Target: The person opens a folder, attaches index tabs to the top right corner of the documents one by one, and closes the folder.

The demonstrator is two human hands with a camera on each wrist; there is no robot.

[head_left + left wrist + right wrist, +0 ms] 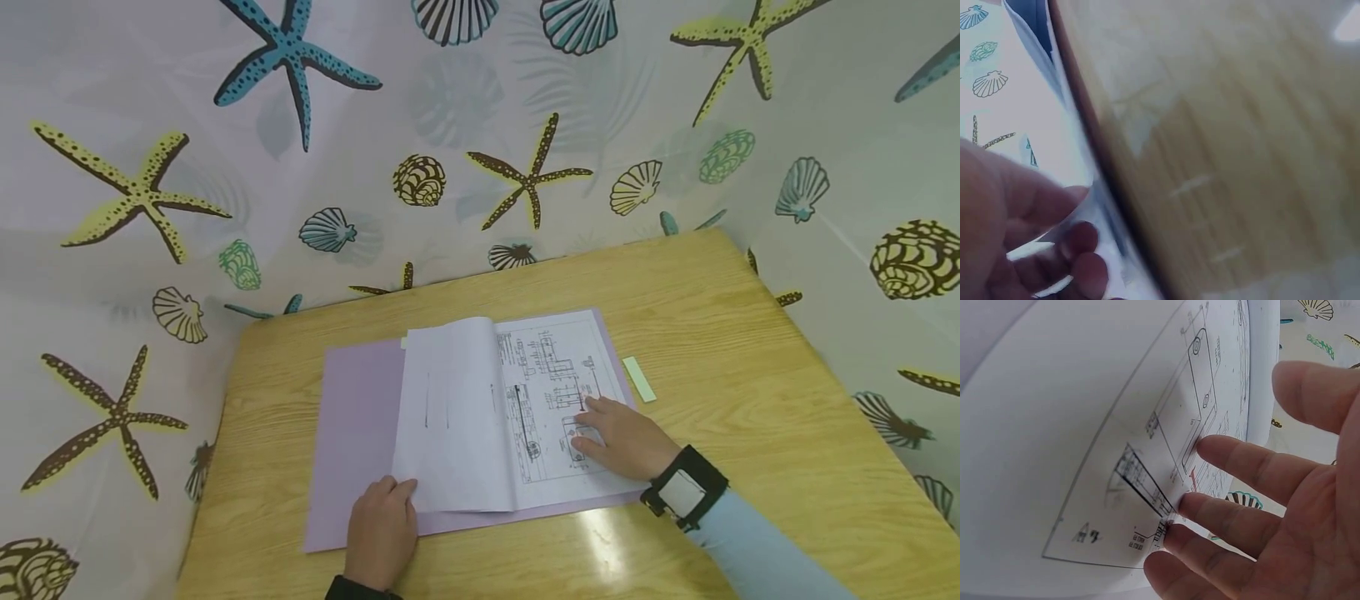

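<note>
A stapled-looking stack of papers lies spread on a purple folder (352, 433). Its left side is a mostly blank turned page (457, 417), bulging along the fold. To the right, a technical drawing sheet (536, 358) shows line diagrams. My left hand (382, 529) is at the lower left corner of the turned page; the left wrist view shows its thumb and fingers (1088, 275) pinching a paper edge. With fingers spread and nearly straight, my right hand (626, 437) rests on the drawing sheet. In the right wrist view its fingertips (1210, 449) touch the printed lines.
The papers lie on a wooden table (750, 367). A pale green strip (639, 379) is just right of the folder. Behind and at both sides hangs a white curtain (465, 100) printed with starfish and shells. A black band with a device (684, 492) circles the right wrist.
</note>
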